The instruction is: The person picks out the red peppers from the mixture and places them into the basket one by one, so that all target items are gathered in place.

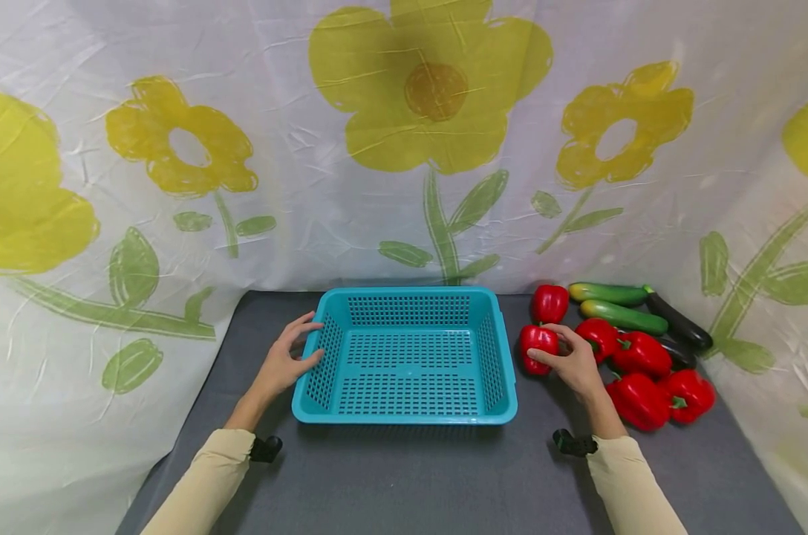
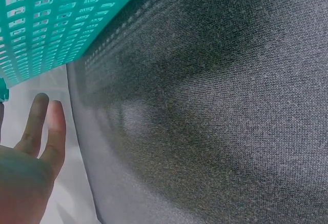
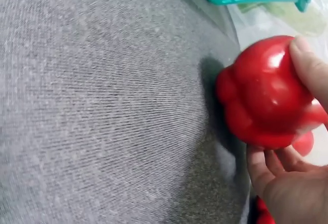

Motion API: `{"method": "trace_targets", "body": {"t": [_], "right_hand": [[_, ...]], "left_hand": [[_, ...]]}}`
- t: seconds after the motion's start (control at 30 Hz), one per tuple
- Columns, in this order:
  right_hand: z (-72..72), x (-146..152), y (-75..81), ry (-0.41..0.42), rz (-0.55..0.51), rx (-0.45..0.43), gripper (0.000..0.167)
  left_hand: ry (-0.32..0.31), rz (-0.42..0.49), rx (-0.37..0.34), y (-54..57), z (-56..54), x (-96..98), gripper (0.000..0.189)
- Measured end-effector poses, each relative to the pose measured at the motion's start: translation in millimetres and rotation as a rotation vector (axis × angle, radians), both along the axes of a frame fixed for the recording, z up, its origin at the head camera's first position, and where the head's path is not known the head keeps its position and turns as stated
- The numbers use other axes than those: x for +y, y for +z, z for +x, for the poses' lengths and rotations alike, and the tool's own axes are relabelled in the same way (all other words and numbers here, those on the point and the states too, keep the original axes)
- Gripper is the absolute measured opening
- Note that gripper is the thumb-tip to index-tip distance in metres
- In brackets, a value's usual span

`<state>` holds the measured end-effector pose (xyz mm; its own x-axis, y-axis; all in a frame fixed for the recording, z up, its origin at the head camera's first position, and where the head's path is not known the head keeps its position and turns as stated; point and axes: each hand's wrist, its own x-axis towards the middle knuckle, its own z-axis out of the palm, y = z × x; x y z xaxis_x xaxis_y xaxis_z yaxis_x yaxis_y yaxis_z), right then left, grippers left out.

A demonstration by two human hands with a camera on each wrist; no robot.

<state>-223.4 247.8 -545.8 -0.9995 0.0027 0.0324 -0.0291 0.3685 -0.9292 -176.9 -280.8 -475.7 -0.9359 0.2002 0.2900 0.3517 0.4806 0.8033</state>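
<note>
My right hand (image 1: 574, 360) grips a red bell pepper (image 1: 538, 348) just right of the blue plastic basket (image 1: 404, 417). In the right wrist view, the thumb lies on one side of this pepper (image 3: 266, 93) and the fingers (image 3: 260, 170) on the other, with a shadow on the cloth beside it. At the basket's left rim is my left hand (image 1: 282, 364), thumb and fingertips spread and overlapping the edge. Seen from the left wrist, two extended fingers (image 2: 35, 121) stand apart beside the basket's perforated wall (image 2: 56, 26).
Another red bell pepper (image 1: 549, 303) lies behind the held one. To the right are several more red bell peppers (image 1: 638, 401), two green cucumbers (image 1: 623, 317) and dark eggplants (image 1: 678, 319). A flower-print sheet (image 1: 310, 223) hangs behind the grey cloth-covered table (image 1: 404, 483).
</note>
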Motion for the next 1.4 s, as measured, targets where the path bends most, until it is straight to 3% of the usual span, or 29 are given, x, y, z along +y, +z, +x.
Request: {"method": "trace_targets", "body": {"t": [0.13,0.43,0.57,0.67,0.83,0.97,1.07,1.27,1.4], "right_hand": [[1.1,0.6,4.6,0.023,-0.002,0.038,0.064],[0.9,2.4,16.8,-0.013,-0.025,0.112,0.063],[-4.0,7.3,8.1,-0.007,-0.061,0.181,0.062],[-6.9,11.1,2.6,0.004,-0.087,0.204,0.06],[2.4,7.7,26.0,-0.004,-0.137,0.165,0.061],[13.0,1.6,51.0,-0.002,-0.182,0.113,0.062],[16.2,-1.4,60.5,0.02,-0.201,0.093,0.062],[15.6,-10.2,74.9,0.109,-0.21,0.135,0.059],[13.5,-21.4,85.4,0.139,-0.213,0.15,0.057]], "left_hand": [[0.0,0.009,0.005,-5.8,-2.8,-2.1,0.048],[0.009,0.001,0.031,-35.2,-16.7,-14.1,0.05],[0.017,-0.006,0.026,-33.5,-16.0,-12.9,0.049],[0.02,-0.008,0.023,-24.3,-11.5,-8.1,0.048],[0.022,-0.018,0.028,-5.2,-2.6,0.0,0.046],[0.013,-0.013,0.033,-0.7,-0.2,1.5,0.045],[0.005,0.002,0.045,-4.4,-1.7,-0.2,0.045],[0.007,0.023,0.065,-27.3,-12.7,-8.5,0.045],[0.012,0.032,0.057,-28.1,-12.1,-7.8,0.045]]}}
